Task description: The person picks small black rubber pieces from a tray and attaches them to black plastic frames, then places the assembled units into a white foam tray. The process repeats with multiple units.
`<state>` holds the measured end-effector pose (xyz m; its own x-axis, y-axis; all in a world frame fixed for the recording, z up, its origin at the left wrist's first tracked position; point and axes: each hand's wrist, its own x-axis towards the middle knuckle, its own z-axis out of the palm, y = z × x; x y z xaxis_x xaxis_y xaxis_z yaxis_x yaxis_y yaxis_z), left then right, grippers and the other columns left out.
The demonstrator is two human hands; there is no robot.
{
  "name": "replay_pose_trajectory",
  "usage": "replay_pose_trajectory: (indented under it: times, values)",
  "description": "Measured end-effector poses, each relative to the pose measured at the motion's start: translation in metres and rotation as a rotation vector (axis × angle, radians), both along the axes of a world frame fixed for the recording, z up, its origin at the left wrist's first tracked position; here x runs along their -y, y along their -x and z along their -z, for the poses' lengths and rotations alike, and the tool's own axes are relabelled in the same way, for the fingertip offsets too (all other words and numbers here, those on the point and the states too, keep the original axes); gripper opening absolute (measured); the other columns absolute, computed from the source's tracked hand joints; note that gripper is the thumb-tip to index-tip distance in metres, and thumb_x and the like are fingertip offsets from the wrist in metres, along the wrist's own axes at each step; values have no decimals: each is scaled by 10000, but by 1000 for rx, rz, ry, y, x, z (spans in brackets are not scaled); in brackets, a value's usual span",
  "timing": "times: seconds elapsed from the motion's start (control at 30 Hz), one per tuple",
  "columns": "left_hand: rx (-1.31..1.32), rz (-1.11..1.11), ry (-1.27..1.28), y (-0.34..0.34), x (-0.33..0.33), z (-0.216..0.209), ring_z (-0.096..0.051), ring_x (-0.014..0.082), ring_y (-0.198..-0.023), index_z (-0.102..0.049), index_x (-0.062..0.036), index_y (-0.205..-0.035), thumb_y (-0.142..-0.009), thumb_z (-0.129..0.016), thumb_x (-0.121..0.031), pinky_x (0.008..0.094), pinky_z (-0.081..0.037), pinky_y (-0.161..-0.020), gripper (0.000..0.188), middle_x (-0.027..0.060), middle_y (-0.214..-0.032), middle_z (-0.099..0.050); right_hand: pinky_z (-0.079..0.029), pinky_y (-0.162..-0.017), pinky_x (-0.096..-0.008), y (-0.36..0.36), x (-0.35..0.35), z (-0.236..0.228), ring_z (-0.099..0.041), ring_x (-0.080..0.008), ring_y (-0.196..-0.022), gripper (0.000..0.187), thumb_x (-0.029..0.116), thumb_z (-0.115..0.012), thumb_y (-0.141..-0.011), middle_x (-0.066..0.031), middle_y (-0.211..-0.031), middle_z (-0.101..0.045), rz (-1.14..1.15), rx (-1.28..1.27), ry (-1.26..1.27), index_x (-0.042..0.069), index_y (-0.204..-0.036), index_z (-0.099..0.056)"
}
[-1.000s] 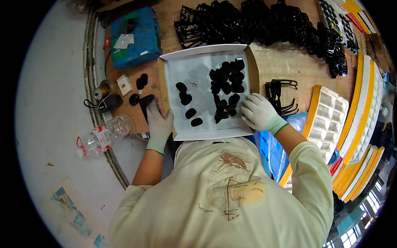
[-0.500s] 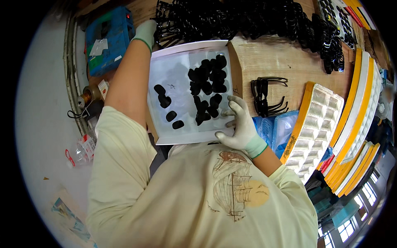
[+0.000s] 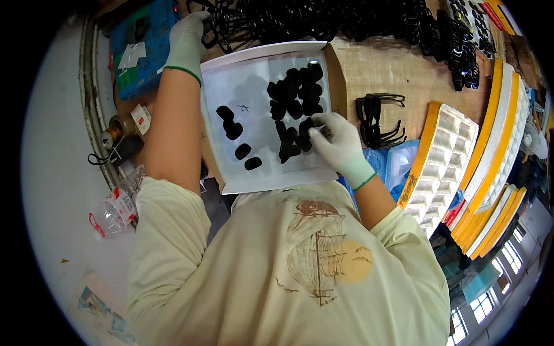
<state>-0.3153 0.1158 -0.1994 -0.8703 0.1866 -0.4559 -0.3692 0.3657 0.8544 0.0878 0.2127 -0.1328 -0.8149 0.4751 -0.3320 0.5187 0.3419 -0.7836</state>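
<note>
A shallow white cardboard box (image 3: 268, 176) is in front of me, with black sunglass lenses (image 3: 288, 92) heaped on its right side and several loose ones on its left. My right hand (image 3: 341, 144), in a white glove with a green cuff, reaches over the box's right side. Its thumb and forefinger close on a lens at the heap's edge, partly hidden by the fingertips. Beyond the box's far left corner, my gloved left hand (image 3: 187, 43) has its fingers curled on a black glasses frame (image 3: 214, 36) at the end of a long pile.
Black glasses frames (image 3: 323, 20) are piled along the far side. Two dark pairs of glasses (image 3: 378, 121) lie right of the box. White compartment trays (image 3: 441, 167) with yellow edges stand farther right. A blue machine (image 3: 141, 52) is at far left, near a tape roll (image 3: 122, 128) and plastic bottle (image 3: 112, 213).
My right hand has moved from the box's near right edge to the lenses, its fingers closing. My left hand has shifted left and its fingers now show on a frame.
</note>
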Motion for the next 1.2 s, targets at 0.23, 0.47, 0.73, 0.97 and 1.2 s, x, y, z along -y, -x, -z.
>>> replay_pose_trajectory:
  times: [0.23,0.47,0.73,0.97,1.2]
  values:
    - [-341,40,-250,-138,39,-112,-496,85,-754,-694,0,-1065,-965,-619,-204,241,-412,-700,240,-17,-840,-575,-542,-833,-465,-4,52,33,-631,-347,-1034,265,220,-658,-860,-159,-1128,-601,-294,424,-384,75,-1082,-632]
    - [110,150,-501,-210,158,-144,-647,175,-947,-530,28,-1230,-996,-522,-129,291,-499,-858,282,112,-1034,-682,-515,-882,-484,4,62,40,-609,-399,-1051,238,173,-672,-836,-188,-1138,-581,-219,485,-407,65,-1040,-610]
    - [191,213,-552,-230,203,-198,-681,257,-1007,-502,66,-1233,-974,-560,-150,364,-522,-939,343,169,-1059,-678,-492,-823,-508,-5,63,26,-619,-413,-973,156,188,-600,-898,-190,-987,-645,-271,359,-327,54,-970,-567]
    - [230,215,-501,-235,217,-210,-681,251,-1005,-501,80,-1251,-974,-554,-158,354,-521,-938,369,173,-1072,-674,-529,-765,-413,-14,93,10,-670,-335,-874,254,120,-663,-867,-170,-1002,-690,-135,115,-294,44,-1108,-643]
    - [263,260,-525,-245,211,-203,-675,292,-1030,-494,72,-1244,-974,-532,-167,377,-527,-948,362,200,-1096,-656,-567,-687,-293,-18,126,-49,-672,-154,-722,229,49,-631,-930,-126,-981,-704,280,-122,752,-52,-1135,-642]
